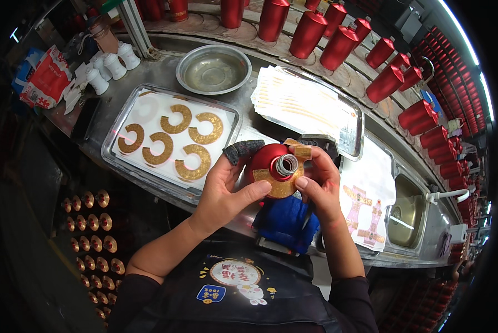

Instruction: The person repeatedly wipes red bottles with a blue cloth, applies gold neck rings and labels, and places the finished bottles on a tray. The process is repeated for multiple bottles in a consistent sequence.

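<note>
At the centre of the frame both hands hold a red bottle (265, 164), its neck pointing up at the camera. The left hand (224, 188), with a dark cover on one fingertip, wraps the bottle's left side, thumb pressed on a gold collar label (279, 186) around the shoulder. The right hand (318, 183) grips the right side, thumb on the same label, fingers at a gold strip (299, 149) near the neck. Under the bottle lies a blue cloth (285, 219). Left of centre a tray (115, 152) carries more gold C-shaped labels (176, 119). Above it sits a metal bowl (214, 69); to the right, a second tray (355, 136) holds sheets. Rows of red bottles (338, 47) curve along the upper right.
</note>
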`<action>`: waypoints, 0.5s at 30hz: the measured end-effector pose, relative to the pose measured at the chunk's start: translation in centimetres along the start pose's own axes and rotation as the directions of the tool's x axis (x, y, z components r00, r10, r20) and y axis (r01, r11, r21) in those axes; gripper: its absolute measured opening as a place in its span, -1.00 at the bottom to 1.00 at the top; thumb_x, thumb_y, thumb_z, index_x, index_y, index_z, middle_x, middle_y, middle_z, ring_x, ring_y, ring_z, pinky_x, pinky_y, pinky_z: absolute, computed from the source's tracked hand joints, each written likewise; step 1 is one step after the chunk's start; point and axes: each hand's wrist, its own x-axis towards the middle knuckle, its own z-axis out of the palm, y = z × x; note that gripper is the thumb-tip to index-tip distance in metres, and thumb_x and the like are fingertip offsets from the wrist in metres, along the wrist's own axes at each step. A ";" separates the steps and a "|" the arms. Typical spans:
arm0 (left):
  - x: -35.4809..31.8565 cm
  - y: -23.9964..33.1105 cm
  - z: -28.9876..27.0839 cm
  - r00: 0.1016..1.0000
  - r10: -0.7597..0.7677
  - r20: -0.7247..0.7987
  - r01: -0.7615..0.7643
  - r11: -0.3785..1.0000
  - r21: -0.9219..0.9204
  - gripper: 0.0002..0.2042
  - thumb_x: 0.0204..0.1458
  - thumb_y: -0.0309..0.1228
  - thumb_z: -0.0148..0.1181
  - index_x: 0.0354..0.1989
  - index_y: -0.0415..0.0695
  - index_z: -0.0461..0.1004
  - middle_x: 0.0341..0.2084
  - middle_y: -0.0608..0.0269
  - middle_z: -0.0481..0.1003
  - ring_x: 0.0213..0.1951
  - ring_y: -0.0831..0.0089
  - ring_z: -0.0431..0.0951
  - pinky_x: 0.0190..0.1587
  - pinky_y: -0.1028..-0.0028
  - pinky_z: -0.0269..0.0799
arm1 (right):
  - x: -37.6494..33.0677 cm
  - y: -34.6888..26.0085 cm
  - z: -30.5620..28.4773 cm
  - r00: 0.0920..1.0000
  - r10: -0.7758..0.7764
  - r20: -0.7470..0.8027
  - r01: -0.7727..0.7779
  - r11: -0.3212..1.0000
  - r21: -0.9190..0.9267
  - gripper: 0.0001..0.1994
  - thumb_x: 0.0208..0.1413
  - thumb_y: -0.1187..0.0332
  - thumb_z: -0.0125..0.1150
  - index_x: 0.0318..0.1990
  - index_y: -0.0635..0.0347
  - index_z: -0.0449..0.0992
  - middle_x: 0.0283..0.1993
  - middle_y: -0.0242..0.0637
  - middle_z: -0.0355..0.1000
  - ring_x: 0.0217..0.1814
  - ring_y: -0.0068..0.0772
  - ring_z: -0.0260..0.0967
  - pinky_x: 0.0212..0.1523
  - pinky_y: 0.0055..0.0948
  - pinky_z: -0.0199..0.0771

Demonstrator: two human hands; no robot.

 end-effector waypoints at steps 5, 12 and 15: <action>-0.1 -0.3 0.1 1.000 0.009 -0.012 -0.009 1.000 -0.016 -0.40 0.11 -0.53 0.36 0.31 -0.28 0.23 0.20 0.09 0.38 0.25 0.35 0.37 0.35 0.34 0.25 | 0.0 0.7 0.1 0.998 -0.065 -0.011 0.065 0.996 -0.059 -0.48 -0.02 0.45 0.46 0.13 0.29 0.43 0.03 -0.42 0.41 -0.41 -0.83 0.26 -0.39 -0.76 0.25; -0.2 -0.1 -0.2 0.999 -0.024 -0.023 0.022 0.999 -0.048 -0.42 0.13 -0.54 0.33 0.31 -0.29 0.24 0.21 0.06 0.38 0.26 0.36 0.37 0.35 0.35 0.25 | -0.1 0.9 0.1 0.991 -0.132 0.012 0.132 0.977 -0.170 -0.45 -0.05 0.41 0.52 0.11 0.29 0.43 0.09 -0.40 0.38 -0.39 -0.82 0.28 -0.39 -0.78 0.26; -0.3 0.1 -0.1 0.999 -0.037 -0.029 0.035 0.998 -0.059 -0.43 0.14 -0.54 0.32 0.31 -0.29 0.24 0.20 0.06 0.39 0.26 0.36 0.38 0.35 0.35 0.25 | -0.3 0.3 0.1 0.997 -0.082 0.008 0.082 0.979 -0.187 -0.46 -0.01 0.39 0.49 0.14 0.30 0.43 0.13 -0.37 0.38 -0.34 -0.81 0.30 -0.36 -0.76 0.29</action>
